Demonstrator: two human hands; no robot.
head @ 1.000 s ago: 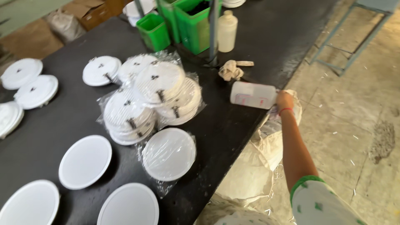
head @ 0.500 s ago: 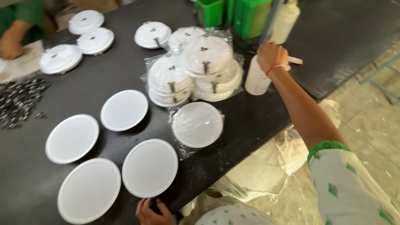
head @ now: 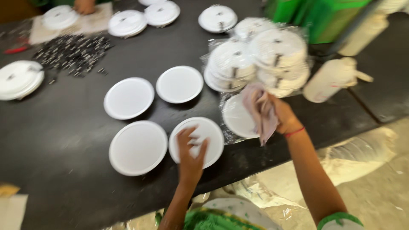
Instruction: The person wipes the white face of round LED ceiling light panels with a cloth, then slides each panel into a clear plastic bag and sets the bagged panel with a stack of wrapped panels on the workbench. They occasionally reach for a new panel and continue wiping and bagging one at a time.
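Your left hand (head: 190, 157) lies flat, fingers spread, on a white disc (head: 197, 142) near the front edge of the dark desk (head: 64, 170). To its right, your right hand (head: 279, 115) is closed round a pinkish cloth (head: 260, 111), over a bagged disc (head: 238, 119).

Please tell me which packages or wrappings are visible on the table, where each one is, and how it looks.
Wrapped stacks: behind the right hand, round white discs in clear plastic bags.
Single wrapped disc: beside the right hand, flat, white, in clear film.
White bottle: lying right of the stacks, plastic, with a nozzle.
Green bins: far right edge, boxy.
No labels, signs or screens can be made out.
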